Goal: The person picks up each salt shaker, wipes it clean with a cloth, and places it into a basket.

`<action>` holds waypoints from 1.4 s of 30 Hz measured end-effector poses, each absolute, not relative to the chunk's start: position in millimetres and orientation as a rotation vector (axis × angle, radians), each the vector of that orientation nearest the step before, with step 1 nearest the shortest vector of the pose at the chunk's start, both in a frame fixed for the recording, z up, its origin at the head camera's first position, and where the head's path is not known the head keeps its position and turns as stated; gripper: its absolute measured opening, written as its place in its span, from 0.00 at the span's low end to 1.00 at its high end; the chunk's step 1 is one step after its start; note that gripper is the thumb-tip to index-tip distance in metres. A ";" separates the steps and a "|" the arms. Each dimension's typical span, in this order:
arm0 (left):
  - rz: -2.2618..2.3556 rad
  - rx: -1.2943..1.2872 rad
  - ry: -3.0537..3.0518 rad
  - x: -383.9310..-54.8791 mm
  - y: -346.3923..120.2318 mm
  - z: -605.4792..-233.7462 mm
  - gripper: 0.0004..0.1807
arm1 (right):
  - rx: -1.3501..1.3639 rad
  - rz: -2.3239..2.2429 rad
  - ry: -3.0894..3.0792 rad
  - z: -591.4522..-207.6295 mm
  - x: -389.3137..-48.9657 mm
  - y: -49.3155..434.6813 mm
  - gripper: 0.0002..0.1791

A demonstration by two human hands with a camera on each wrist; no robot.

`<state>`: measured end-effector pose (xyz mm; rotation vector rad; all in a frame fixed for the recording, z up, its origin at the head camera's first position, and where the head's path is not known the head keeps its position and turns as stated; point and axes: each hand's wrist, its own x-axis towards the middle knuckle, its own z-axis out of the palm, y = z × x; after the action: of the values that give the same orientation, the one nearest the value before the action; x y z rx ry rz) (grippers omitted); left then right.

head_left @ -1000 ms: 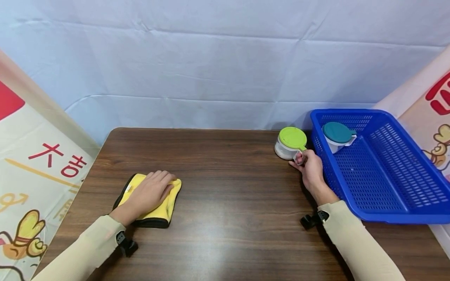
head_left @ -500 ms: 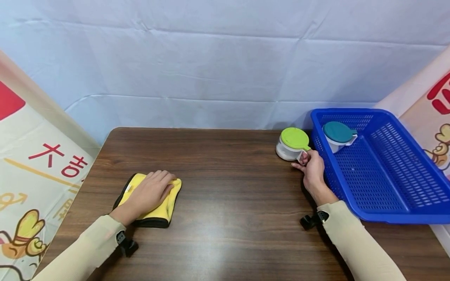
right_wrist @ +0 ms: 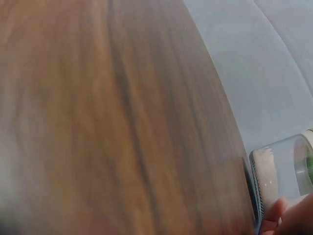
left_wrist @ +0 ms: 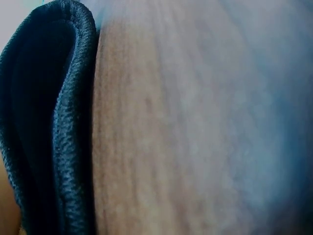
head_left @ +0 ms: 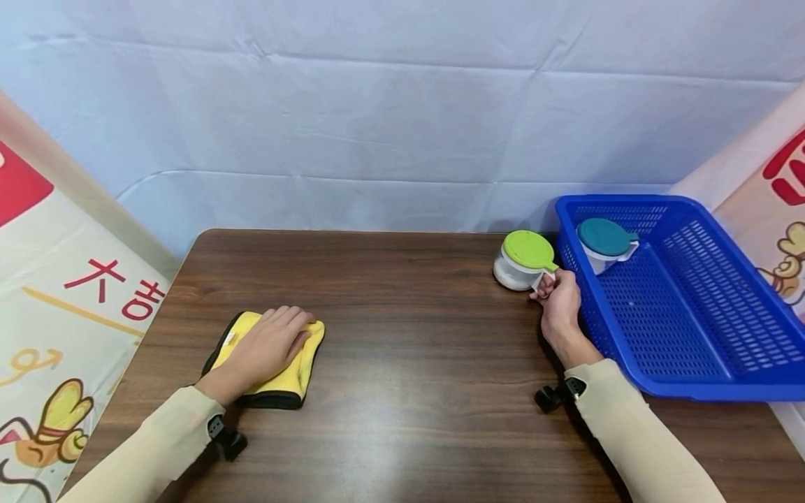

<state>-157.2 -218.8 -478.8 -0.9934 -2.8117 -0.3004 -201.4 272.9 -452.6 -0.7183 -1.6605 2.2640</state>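
My left hand (head_left: 267, 346) rests palm down on a folded yellow cloth (head_left: 283, 383) with black trim, fingers relaxed over it. In the left wrist view the black edge of the cloth (left_wrist: 73, 127) stands in a rounded fold against the wood. At the back right, my right hand (head_left: 561, 307) grips the handle of a clear seasoning jar (head_left: 512, 274) with a lime green lid (head_left: 530, 249). White contents show low in the jar, which is upright. The right wrist view catches part of the jar (right_wrist: 286, 164) and some fingertips (right_wrist: 274, 215) at its base.
Right of the jar stands a blue plastic basket (head_left: 610, 328) with perforated walls. Inside its far left corner sits a similar jar with a teal lid (head_left: 604, 236). The brown wooden table (head_left: 402, 335) ends at a pale backdrop (head_left: 377, 126).
The green-lidded jar has shifted slightly right and toward me. The finger of my right hand that stuck out below the handle is now drawn in. My left hand stays put.
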 end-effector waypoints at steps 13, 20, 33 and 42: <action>-0.300 -1.020 -2.809 -161.4 -216.2 -477.2 0.12 | -0.686 2.230 -1.662 -444.0 -194.2 260.9 0.19; -0.303 -1.016 -2.810 -160.6 -217.3 -477.4 0.13 | -0.646 2.261 -1.663 -436.0 -187.6 251.7 0.19; -0.177 -0.768 -2.982 -154.5 -215.0 -463.9 0.29 | -0.533 2.286 -1.728 -426.6 -174.7 239.5 0.19; -0.071 -0.674 -3.089 -145.6 -212.3 -450.8 0.55 | -0.535 2.285 -1.731 -422.7 -169.7 236.5 0.19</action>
<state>-145.6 -212.3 -450.8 -0.6735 -3.0893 -0.0705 -169.7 236.5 -422.7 -0.5350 -1.7314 2.2854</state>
